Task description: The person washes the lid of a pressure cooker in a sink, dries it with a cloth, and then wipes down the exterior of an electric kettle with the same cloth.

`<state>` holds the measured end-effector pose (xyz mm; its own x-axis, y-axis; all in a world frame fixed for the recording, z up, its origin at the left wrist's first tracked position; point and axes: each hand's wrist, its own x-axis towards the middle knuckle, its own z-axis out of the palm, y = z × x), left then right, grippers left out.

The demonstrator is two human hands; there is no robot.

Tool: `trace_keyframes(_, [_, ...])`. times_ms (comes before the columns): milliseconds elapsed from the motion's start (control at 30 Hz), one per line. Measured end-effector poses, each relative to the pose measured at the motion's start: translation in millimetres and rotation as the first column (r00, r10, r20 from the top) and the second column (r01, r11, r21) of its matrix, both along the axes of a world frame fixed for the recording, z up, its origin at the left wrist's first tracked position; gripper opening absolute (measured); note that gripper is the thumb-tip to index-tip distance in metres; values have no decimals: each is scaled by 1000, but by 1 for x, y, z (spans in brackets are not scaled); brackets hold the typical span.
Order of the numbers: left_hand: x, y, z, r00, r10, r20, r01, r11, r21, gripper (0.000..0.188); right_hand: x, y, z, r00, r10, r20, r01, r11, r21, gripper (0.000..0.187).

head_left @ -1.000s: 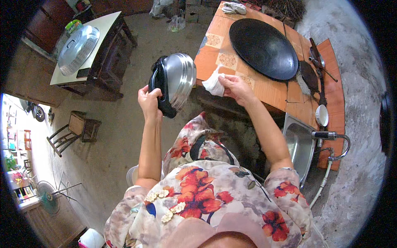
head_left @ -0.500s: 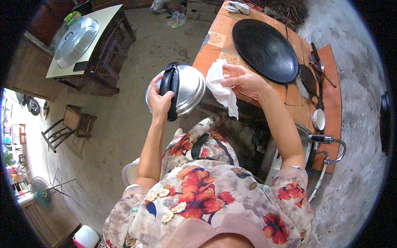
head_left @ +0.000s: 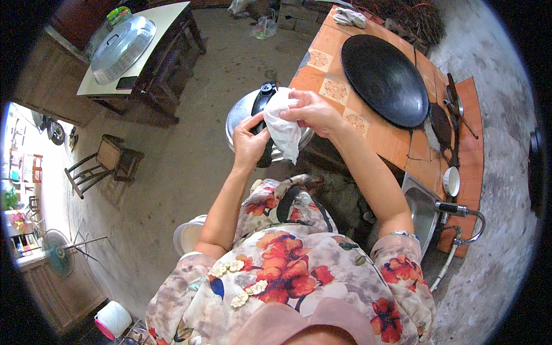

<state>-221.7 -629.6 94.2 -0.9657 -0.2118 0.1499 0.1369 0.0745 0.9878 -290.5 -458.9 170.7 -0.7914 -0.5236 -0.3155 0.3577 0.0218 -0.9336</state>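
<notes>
Beside the tiled counter (head_left: 315, 76), over grey floor (head_left: 190, 138), hands (head_left: 250, 145) grip metal lid (head_left: 238, 112) (left) and cloth (head_left: 283, 123) (right).

Home kitchen: sink (head_left: 418, 208), faucet (head_left: 454, 209), black wok (head_left: 384, 80) on tiled counter (head_left: 322, 58).

Orange-tiled table (head_left: 326, 78), two o'clock: broad round black pan (head_left: 385, 81); crumpled whitish cloth (head_left: 349, 18), one o'clock; round white bowl (head_left: 451, 182), three o'clock. Cream-topped dark wooden table (head_left: 169, 20), ten o'clock: clear domed cover (head_left: 123, 52), flat black phone (head_left: 126, 83). Grey floor (head_left: 175, 158): brown wooden chair (head_left: 109, 154), nine o'clock.
</notes>
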Motion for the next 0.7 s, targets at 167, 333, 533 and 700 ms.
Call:
trace_keyframes(167, [-3,3,-5,998,20,58,-25,996,84,23,-7,-1,0,1000,15,13,-16,989,145,53])
trace_keyframes(333, [-8,-4,-4,992,44,120,-56,993,101,17,-8,19,5,919,-154,-362,263,925,275,52])
trace_keyframes(533, [-5,-15,2,988,98,116,-83,989,-126,16,7,30,20,578,376,-724,160,818,552,21])
trace_keyframes(700, [-3,-19,15,1000,2,26,1,993,-120,16,7,36,6,815,19,-579,78,987,142,25])
